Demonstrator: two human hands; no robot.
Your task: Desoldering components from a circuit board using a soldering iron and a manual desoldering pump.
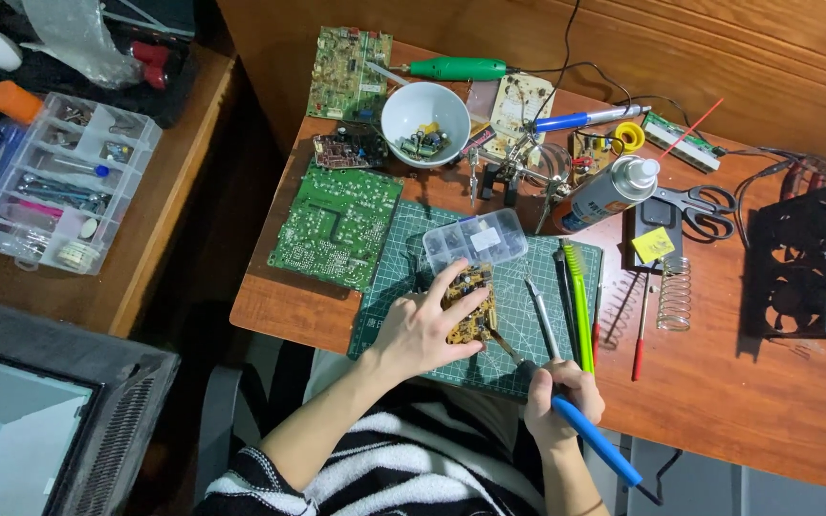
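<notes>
My left hand (421, 327) presses down on a small tan circuit board (471, 308) that lies on a green cutting mat (518, 287). My right hand (560, 397) grips a blue-handled soldering iron (597, 440); its metal tip reaches up-left and touches the board's lower right edge. A clear plastic parts box (475, 240) lies just beyond the board.
A large green circuit board (336, 225), a white bowl (424, 117) of parts, a spray can (611, 191), scissors (705, 205), a coiled spring stand (676, 293) and a black fan (795, 263) crowd the wooden table. Tweezers and a green tool (577, 301) lie on the mat's right. A clear organiser tray (54, 182) stands on the left bench.
</notes>
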